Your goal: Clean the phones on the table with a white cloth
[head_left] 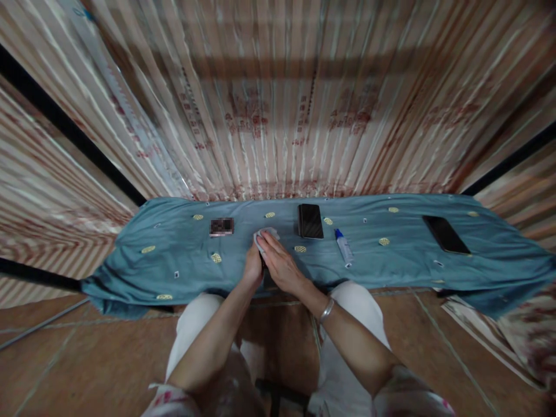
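My left hand (253,266) is closed around a dark, thin object held low over the front of the cloth-covered table. Most of that object is hidden by my fingers, so its kind cannot be made out. My right hand (281,265) lies over it from the other side, fingers together, pressing a white wipe or tissue (273,231) against it. The wipe's crumpled edge shows beyond my fingertips. To the right of my hands sits a black phone-like slab (311,221), seemingly on top of another dark one.
A small pixelated item (221,226) lies left of my hands. A clear tube with a blue cap (344,248) and a black phone (446,234) lie to the right. The teal patterned cloth (243,208) drapes over the table edges. Striped curtains (278,116) and black poles (73,127) enclose it.
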A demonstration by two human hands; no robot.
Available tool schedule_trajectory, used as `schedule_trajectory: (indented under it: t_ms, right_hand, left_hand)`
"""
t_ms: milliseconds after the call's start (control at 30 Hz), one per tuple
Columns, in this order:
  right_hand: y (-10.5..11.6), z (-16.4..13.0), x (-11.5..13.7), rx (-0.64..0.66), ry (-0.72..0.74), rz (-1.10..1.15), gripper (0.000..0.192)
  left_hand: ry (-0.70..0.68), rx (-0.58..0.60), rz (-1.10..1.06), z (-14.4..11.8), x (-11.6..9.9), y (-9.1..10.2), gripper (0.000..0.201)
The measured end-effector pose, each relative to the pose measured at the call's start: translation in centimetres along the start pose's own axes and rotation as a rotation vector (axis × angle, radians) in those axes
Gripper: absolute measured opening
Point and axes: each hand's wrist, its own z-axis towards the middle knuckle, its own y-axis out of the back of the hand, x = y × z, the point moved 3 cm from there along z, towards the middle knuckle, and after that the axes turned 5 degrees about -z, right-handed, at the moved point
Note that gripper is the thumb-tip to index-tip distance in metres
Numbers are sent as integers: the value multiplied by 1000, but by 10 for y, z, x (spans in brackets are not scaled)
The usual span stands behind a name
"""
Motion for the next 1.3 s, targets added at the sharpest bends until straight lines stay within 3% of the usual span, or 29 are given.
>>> schedule_trajectory:
  t_ms: [133, 333, 500, 733, 1100, 1300]
  right_hand:
    - [7, 7, -12, -63, -65, -1, 49]
    - [12, 13, -22, -96, -150, 62, 44]
    - [9, 13, -32, -138, -221, 138, 42]
    - [0, 9, -40, -178, -354, 228, 45]
    - [3, 11, -34, -225, -353, 311, 44]
    - [-4, 12, -24, -164, -275, 277, 43]
  left_hand:
    - [-56, 0, 173, -7, -4, -4, 23]
    - [60, 0, 243, -10, -8, -1, 34]
    - [-7, 42, 146, -10, -10, -8, 34]
    - [7, -1, 64, -6, -10, -9, 38]
    - [136, 28, -213, -4, -15, -9, 35]
    - [148, -85, -289, 5, -22, -8, 33]
